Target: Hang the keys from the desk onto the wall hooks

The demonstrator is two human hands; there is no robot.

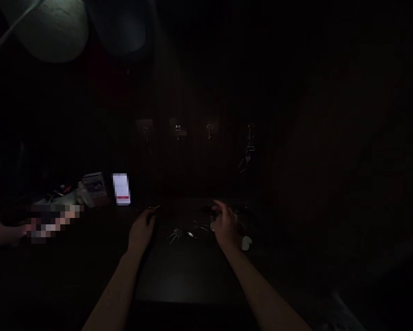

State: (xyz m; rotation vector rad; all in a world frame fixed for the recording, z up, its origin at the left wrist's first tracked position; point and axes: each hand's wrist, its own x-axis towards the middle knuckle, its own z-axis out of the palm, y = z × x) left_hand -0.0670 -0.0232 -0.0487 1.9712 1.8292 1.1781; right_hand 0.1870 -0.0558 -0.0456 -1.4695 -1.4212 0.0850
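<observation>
My left hand [141, 231] rests low over the dark tabletop, thumb apart from the fingers. By its fingertips lies a thin glinting piece, too dim to name. My right hand [226, 226] is raised slightly over the table to the right, index finger stretched out and the others loosely bent, nothing seen in its grasp. Between the hands lies a bunch of keys [178, 233], with more small metal pieces [192, 235] trailing toward the right hand. A pale, rounded heart-like tag [246, 242] sits beside the right wrist. Dark shapes beyond the right fingers are unclear.
Hooks [178, 131] line the dark wall ahead; keys [248, 158] hang from the rightmost. A lit phone [121, 189] stands left, beside small boxes [96, 186]. Another person's hand [6, 233] at far left holds a blurred-out object. Caps [58, 32] hang above.
</observation>
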